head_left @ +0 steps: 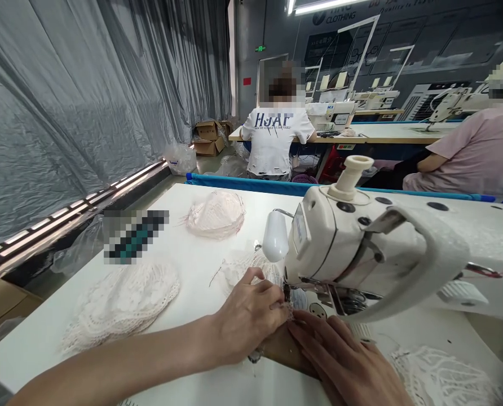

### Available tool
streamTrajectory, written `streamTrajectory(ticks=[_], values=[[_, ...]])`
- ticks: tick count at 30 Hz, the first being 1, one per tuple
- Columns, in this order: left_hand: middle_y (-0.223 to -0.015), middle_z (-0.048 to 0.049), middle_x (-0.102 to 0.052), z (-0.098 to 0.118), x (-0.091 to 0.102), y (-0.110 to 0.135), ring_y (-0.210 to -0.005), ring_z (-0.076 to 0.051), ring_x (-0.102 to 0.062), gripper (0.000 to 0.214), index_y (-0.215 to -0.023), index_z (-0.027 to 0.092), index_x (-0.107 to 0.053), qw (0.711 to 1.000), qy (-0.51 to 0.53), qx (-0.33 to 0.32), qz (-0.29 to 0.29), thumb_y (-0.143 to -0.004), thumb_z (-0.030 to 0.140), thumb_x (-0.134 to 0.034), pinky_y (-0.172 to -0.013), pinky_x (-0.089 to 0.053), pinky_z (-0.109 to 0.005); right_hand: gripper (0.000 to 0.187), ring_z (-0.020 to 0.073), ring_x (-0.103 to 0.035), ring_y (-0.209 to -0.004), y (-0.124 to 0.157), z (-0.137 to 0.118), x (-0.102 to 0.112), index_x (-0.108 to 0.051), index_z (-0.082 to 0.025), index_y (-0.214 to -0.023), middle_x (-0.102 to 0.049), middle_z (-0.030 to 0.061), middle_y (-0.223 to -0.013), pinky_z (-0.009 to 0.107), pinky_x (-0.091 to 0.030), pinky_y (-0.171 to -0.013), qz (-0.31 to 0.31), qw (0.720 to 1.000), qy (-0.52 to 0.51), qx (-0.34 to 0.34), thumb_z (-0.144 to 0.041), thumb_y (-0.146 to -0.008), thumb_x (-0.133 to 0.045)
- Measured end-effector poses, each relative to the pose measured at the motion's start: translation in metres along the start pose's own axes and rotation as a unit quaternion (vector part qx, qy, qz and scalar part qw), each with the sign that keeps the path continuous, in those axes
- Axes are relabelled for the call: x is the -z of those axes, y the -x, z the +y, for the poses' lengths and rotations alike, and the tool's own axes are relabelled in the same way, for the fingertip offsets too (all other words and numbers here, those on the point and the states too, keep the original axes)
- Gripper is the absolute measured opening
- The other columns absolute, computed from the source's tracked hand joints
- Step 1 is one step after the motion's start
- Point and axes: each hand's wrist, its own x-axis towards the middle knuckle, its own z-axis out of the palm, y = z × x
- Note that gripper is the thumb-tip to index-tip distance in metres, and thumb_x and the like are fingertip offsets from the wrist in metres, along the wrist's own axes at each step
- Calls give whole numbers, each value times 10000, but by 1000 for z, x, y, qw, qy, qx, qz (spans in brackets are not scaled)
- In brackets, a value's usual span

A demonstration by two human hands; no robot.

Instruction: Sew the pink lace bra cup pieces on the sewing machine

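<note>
The lace piece (238, 269) in work lies on the white worktop (203, 287), directly at the needle end of the sewing machine (319, 237). Its gathered body spreads behind the left hand (251, 316), and a narrow edge shows at the fingertips, close to the needle area. The left fingers are curled and narrow, apparently pinching this edge. The right hand (344, 355) lies on the near side, its fingers extended and close together, tips at the same edge; whether they grip the lace or only press on it cannot be told. A brown flat part (289, 352) shows below and between the hands. Status: the piece is at the machine and not released, so stitching on it is judged to be incomplete; the length of seam finished is hidden by the hands and the machine head. Three further lace lots are set apart from the needle: a large heap (128, 304) at the left, a smaller bundle (217, 214) near the far edge, and a partly cropped pile (450, 372) at the lower right. Which of these are finished and which are waiting cannot be determined. A loose thread (215, 275) extends from the left side of the piece, untrimmed. A white cylindrical fitting (276, 235) hangs beside the machine head.
</note>
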Motion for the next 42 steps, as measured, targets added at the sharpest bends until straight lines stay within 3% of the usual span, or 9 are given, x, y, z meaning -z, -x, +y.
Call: streamTrajectory(ticks=[5,12,21,26,32,37,39,42], values=[[-974,-39,-584,-1,-3,1,-857,-136,-547,114,-946,149,-561,1000,1,0,2,-869,163,-477,-886,-294,-371,465,177,-642,-639,9,-1,-1,-522,-140,-1245,-662,125,-1112,352,-469,-677,-50,999,16,2,-75,-807,-378],[-969,-30,-591,1,-1,0,-851,-122,-552,125,-909,152,-572,1000,-2,7,7,-864,110,-464,-879,-303,-357,536,196,-643,-665,7,-3,-2,-395,-141,-1354,-683,126,-1010,358,-479,-658,-58,998,-21,-13,-106,-820,-376],[-972,-30,-595,-3,-4,2,-843,-121,-552,110,-924,160,-566,1000,20,8,17,-894,190,-465,-886,-290,-361,402,184,-623,-579,1,-5,1,-569,-170,-1187,-705,106,-914,329,-464,-595,-28,1000,3,3,-209,-850,-354],[-978,-24,-605,-1,-1,0,-851,-117,-557,115,-914,156,-561,1000,13,6,9,-905,187,-451,-895,-284,-355,437,166,-623,-555,1,-4,3,-613,-162,-1130,-667,102,-1135,326,-453,-574,-5,996,76,53,-116,-838,-291],[-1057,-45,-599,-7,6,15,-919,-123,-557,127,-902,148,-567,999,14,9,30,-907,248,-489,-908,-263,-359,452,221,-661,-711,5,3,-3,-598,-128,-1164,-616,105,-1212,358,-443,-579,-7,992,95,86,-84,-787,-352],[-830,1,-615,-10,18,40,-745,-83,-541,167,-777,152,-580,999,-20,36,-10,-908,160,-477,-821,-298,-315,493,220,-658,-704,10,7,-14,-625,-171,-1111,-656,70,-1162,357,-423,-572,40,989,100,103,-29,-735,-340],[-764,15,-599,-9,21,44,-710,-78,-523,207,-727,146,-569,998,-37,41,-22,-909,141,-469,-812,-305,-309,483,236,-653,-783,13,5,-18,-612,-185,-1138,-624,64,-1213,364,-426,-595,44,991,95,88,-54,-765,-334],[-720,15,-569,-5,23,42,-695,-85,-506,256,-664,131,-537,998,-58,24,-12,-904,214,-502,-799,-319,-310,485,262,-612,-960,17,0,-20,-566,-225,-1214,-523,22,-1331,388,-438,-663,-6,994,98,40,-86,-815,-330]])
